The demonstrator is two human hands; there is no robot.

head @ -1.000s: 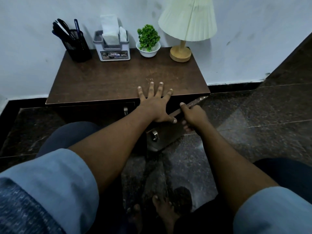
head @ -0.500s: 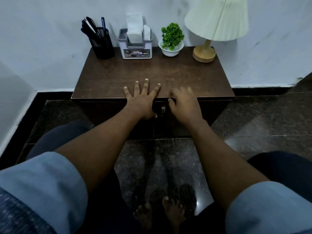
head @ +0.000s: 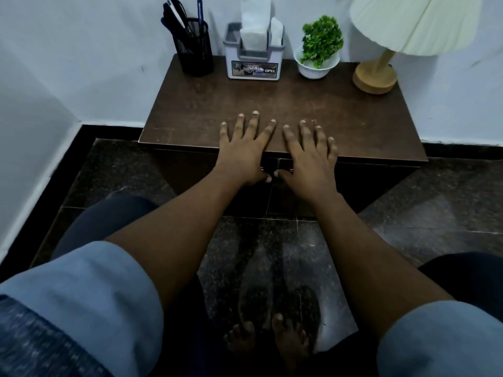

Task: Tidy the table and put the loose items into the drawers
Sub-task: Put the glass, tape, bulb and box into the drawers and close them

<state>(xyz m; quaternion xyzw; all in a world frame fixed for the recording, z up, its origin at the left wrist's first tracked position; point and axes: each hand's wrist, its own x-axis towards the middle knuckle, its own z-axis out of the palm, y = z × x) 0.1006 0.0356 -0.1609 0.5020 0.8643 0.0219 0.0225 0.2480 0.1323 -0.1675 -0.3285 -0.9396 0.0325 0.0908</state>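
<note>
My left hand lies flat with spread fingers on the front edge of the dark wooden table. My right hand lies flat beside it, fingers straight, thumbs nearly touching. Both hands hold nothing. Under the tabletop the two dark drawer fronts sit flush, with small metal handles partly hidden behind my thumbs. No loose item lies on the middle of the tabletop.
Along the back edge stand a black mesh pen holder with pens, a grey tissue box, a small green plant in a white bowl and a lamp with a wooden base. The wall is behind, dark floor tiles below.
The right drawer, held open a second ago, is now shut. My right hand left its edge and came up flat onto the tabletop beside my left hand. The camera moved closer.
</note>
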